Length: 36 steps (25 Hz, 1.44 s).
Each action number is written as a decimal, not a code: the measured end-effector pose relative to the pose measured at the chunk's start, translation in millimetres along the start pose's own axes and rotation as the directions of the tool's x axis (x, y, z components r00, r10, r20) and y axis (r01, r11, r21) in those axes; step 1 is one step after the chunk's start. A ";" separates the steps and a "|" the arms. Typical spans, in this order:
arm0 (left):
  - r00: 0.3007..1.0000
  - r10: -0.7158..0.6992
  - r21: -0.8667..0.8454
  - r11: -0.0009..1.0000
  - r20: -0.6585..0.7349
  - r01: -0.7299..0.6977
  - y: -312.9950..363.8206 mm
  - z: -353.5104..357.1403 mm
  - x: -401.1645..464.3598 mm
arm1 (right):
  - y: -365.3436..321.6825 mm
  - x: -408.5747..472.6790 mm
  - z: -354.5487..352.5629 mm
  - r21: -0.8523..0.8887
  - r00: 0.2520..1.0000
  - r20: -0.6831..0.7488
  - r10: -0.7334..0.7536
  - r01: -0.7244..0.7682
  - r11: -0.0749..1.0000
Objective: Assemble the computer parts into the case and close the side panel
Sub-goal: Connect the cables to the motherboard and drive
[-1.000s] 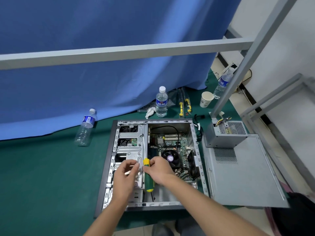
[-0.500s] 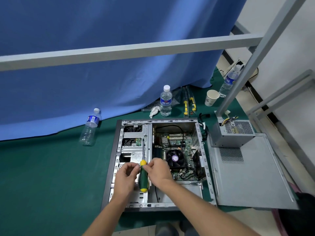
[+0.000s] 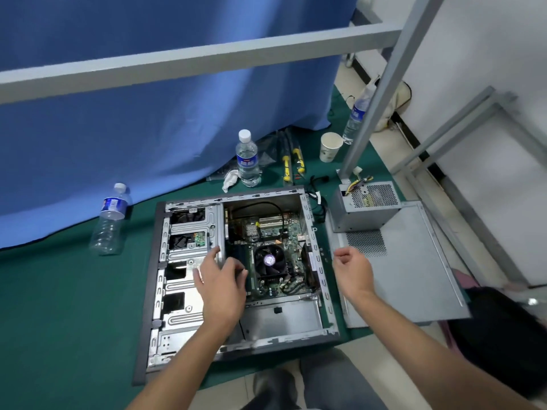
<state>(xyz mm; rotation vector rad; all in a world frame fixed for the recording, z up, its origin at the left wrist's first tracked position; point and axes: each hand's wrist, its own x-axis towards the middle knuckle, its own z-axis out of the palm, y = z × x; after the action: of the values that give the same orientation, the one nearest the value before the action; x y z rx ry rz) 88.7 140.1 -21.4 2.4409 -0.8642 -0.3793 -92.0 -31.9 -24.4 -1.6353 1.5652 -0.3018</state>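
Observation:
The open computer case (image 3: 149, 291) lies flat on the green mat, showing the motherboard with its black CPU fan (image 3: 269, 260) and, on the left, the metal drive cage (image 3: 192, 229). My left hand (image 3: 220, 287) is over the drive cage's right edge with its fingers spread, and I see nothing in it. My right hand (image 3: 352, 270) hovers over the case's right rim, loosely curled and holding nothing. The grey power supply (image 3: 367, 211) sits outside the case on the far end of the detached side panel (image 3: 414, 267), right of the case. No screwdriver shows in either hand.
Two water bottles stand or lie behind the case, one (image 3: 248, 159) upright and one (image 3: 111, 220) on its side. Yellow-handled tools (image 3: 286, 165) and a paper cup (image 3: 330, 146) lie at the back. A grey metal frame post (image 3: 376, 93) rises beside the power supply. A dark bag (image 3: 503, 335) sits at right.
Both hands have left the green-and-yellow screwdriver, which is gone from sight. My right hand has swung right to the case's rim. My left hand has opened over the drive cage.

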 end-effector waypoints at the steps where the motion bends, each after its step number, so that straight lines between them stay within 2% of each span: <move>1: 1.000 0.022 0.067 0.998 -0.001 -0.022 0.6 3.7 0.7 | 12.5 8.0 -4.5 0.008 0.997 0.013 0.076 -0.076 0.997; 3: 0.998 0.064 0.138 0.988 0.022 -0.066 2.7 11.4 3.7 | 38.4 20.5 -5.7 -0.034 0.976 0.089 0.198 -0.196 0.980; 5: 0.995 0.079 0.119 0.989 0.068 -0.087 9.9 20.0 8.0 | 60.3 27.3 3.1 -0.082 0.947 0.180 0.267 -0.256 0.963; 8: 0.984 0.076 0.010 0.997 0.162 -0.078 25.2 43.1 14.3 | 81.5 37.0 26.0 -0.165 0.922 0.281 0.266 -0.226 0.960; 11: 0.968 0.088 -0.017 0.996 0.235 -0.086 30.1 66.3 5.1 | 94.2 45.4 46.6 -0.240 0.885 0.369 0.283 -0.204 0.949; 14: 0.954 0.036 -0.036 0.999 0.299 -0.027 25.3 81.8 -8.9 | 104.6 47.4 58.9 -0.282 0.898 0.357 0.257 -0.158 0.946; 16: 0.949 0.001 -0.028 1.000 0.315 0.008 22.2 86.4 -12.0 | 106.0 45.8 59.4 -0.327 0.914 0.357 0.192 -0.070 0.942; 21: 0.948 -0.043 -0.026 0.998 0.316 0.054 29.0 92.2 -7.8 | 98.1 42.9 49.9 -0.403 0.948 0.291 0.126 0.002 0.915; 23: 0.952 -0.046 -0.047 0.997 0.301 0.063 32.7 94.6 -5.7 | 98.0 43.5 50.8 -0.437 0.940 0.332 0.080 0.078 0.896; 25: 0.955 -0.052 -0.059 0.996 0.293 0.072 34.1 96.3 -5.1 | 97.0 45.4 50.9 -0.433 0.925 0.369 0.091 0.084 0.897; 29: 0.953 -0.044 -0.076 0.995 0.300 0.070 32.2 94.8 -8.0 | 96.5 45.1 50.8 -0.491 0.928 0.351 0.122 0.072 0.868; 31: 0.950 -0.022 -0.107 0.993 0.313 0.059 30.4 89.6 -9.2 | 93.1 45.0 46.3 -0.432 0.932 0.349 0.099 0.066 0.899; 34: 0.945 -0.029 -0.258 0.959 0.327 0.118 28.8 77.7 -11.5 | 85.0 44.0 28.0 -0.139 0.933 0.351 0.078 -0.031 0.990; 36: 0.937 -0.023 -0.332 0.932 0.348 0.146 33.2 71.8 -13.3 | 76.6 40.0 12.0 0.011 0.939 0.344 0.022 -0.027 1.000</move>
<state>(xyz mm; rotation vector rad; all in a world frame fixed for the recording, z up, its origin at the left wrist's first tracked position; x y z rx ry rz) 31.9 99.5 -61.0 2.1104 -0.7475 -0.9278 -130.7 -54.2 -99.5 -1.5582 1.3119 -0.0105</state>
